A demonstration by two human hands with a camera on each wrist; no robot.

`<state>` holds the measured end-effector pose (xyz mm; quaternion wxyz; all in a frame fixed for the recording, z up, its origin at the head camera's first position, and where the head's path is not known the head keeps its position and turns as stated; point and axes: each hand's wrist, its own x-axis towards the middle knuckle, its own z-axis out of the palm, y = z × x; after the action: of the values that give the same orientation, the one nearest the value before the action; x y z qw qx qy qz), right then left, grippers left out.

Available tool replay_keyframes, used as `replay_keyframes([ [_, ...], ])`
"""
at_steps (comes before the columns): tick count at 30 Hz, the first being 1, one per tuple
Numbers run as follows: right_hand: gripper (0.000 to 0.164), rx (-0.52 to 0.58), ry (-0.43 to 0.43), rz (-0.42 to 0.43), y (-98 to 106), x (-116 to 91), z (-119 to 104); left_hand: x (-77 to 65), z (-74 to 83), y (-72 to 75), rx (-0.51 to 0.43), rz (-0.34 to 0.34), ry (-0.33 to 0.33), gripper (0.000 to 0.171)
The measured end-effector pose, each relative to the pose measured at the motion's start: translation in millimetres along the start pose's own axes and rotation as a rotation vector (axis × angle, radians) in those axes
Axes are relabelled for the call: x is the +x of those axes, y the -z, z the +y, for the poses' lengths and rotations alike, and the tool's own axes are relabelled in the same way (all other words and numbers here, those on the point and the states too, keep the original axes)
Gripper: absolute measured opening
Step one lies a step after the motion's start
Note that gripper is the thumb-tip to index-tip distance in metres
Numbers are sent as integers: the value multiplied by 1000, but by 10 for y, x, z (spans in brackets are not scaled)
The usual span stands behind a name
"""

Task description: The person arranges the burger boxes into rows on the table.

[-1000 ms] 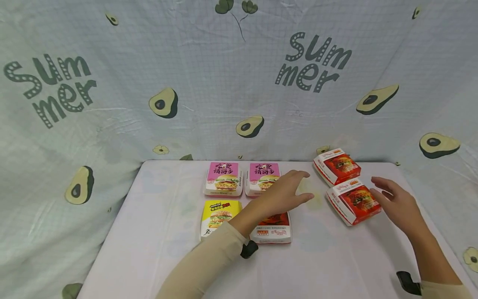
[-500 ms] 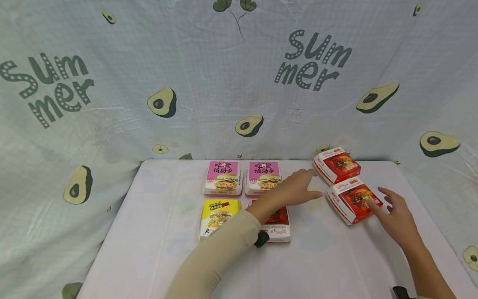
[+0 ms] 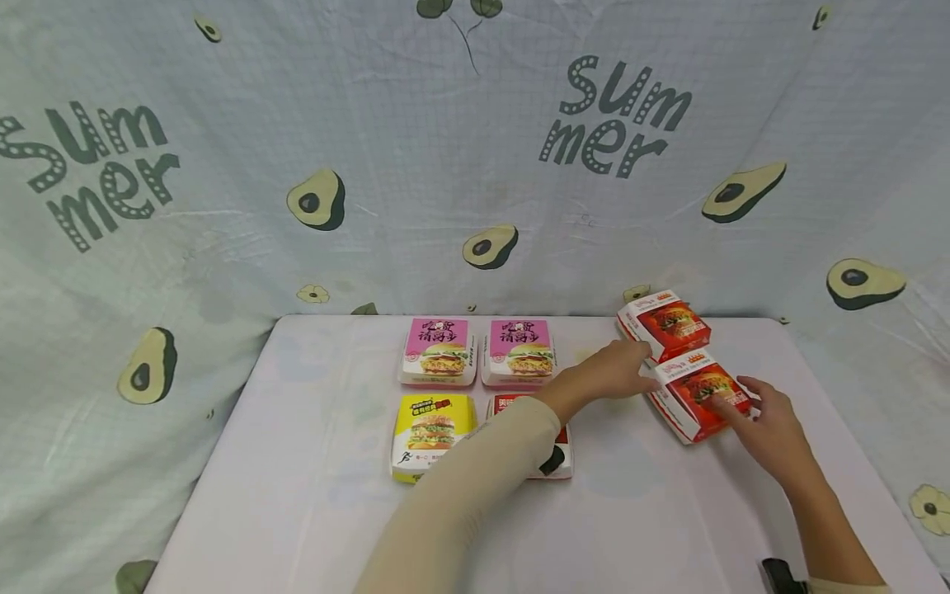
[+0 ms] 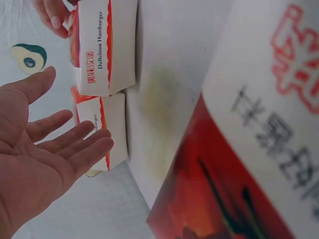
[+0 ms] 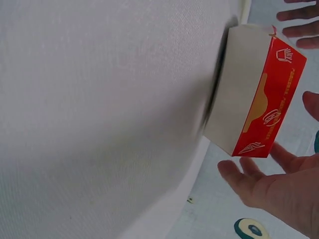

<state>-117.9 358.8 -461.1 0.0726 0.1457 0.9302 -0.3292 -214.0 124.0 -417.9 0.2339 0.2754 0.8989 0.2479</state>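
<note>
Two red-and-white hamburger boxes lie at the table's right back: a nearer box (image 3: pixel 705 392) and a farther box (image 3: pixel 668 324), angled and corner to corner. My left hand (image 3: pixel 614 370) is at their left side, fingers extended and thumb apart in the left wrist view, where its fingertips overlap the farther box's side (image 4: pixel 115 130). My right hand (image 3: pixel 768 429) is at the nearer box's right end, thumb over the top. In the right wrist view, its fingers (image 5: pixel 239 174) are spread beside that box's red end (image 5: pixel 271 107).
Left of the hands, two pink burger boxes (image 3: pixel 439 353) (image 3: pixel 518 353) stand side by side at the back. In front of them are a yellow box (image 3: pixel 433 433) and another red-and-white box (image 3: pixel 560 466), partly under my left forearm. An avocado-print cloth (image 3: pixel 371 165) hangs behind the white table (image 3: pixel 312 511).
My left hand has moved right, up to the left side of the two red boxes. My right hand has moved slightly left and down, closer over the nearer box. The boxes stay in place.
</note>
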Motion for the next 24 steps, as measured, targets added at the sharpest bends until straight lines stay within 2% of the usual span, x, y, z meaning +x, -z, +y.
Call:
replay_keyframes([
  [9, 99, -77, -44, 32, 31, -45, -37, 149, 3, -96, -17, 5, 35, 51],
  [12, 97, -106, -43, 34, 48, -54, -33, 185, 35, -139, -22, -12, 38, 44],
  [16, 97, -115, -46, 5, 45, -51, -18, 201, 76, -173, -11, -30, 26, 36],
  [24, 92, -129, 0, 8, 11, -47, 5, 199, 125, -190, -2, -12, 33, 37],
])
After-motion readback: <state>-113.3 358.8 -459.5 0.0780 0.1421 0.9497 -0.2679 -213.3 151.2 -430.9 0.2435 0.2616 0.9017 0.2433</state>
